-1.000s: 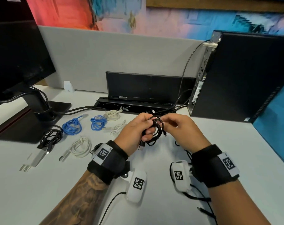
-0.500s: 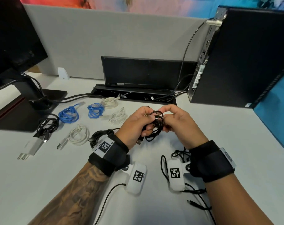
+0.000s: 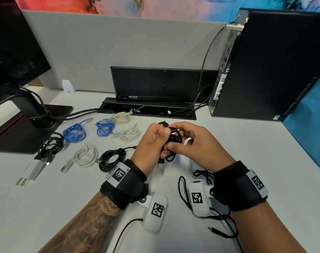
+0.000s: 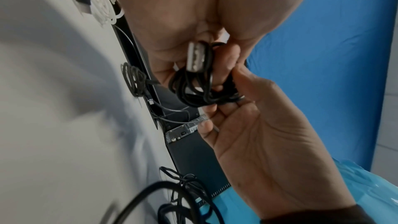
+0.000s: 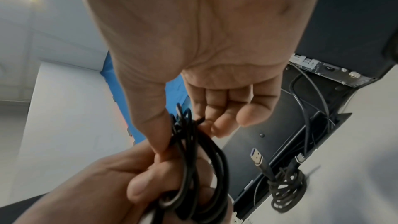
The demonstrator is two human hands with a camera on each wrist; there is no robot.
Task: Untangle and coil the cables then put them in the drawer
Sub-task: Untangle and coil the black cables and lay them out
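Right now my left hand (image 3: pixel 151 143) grips a coiled black cable (image 3: pixel 173 138) above the middle of the desk (image 3: pixel 228 143), its USB plug (image 3: pixel 160 164) hanging down. My right hand (image 3: pixel 195 143) pinches the coil's loops between thumb and fingertips. Coiled blue cables (image 3: pixel 75 133), white cables (image 3: pixel 87 156) and black ones lie toward the desk's left edge.
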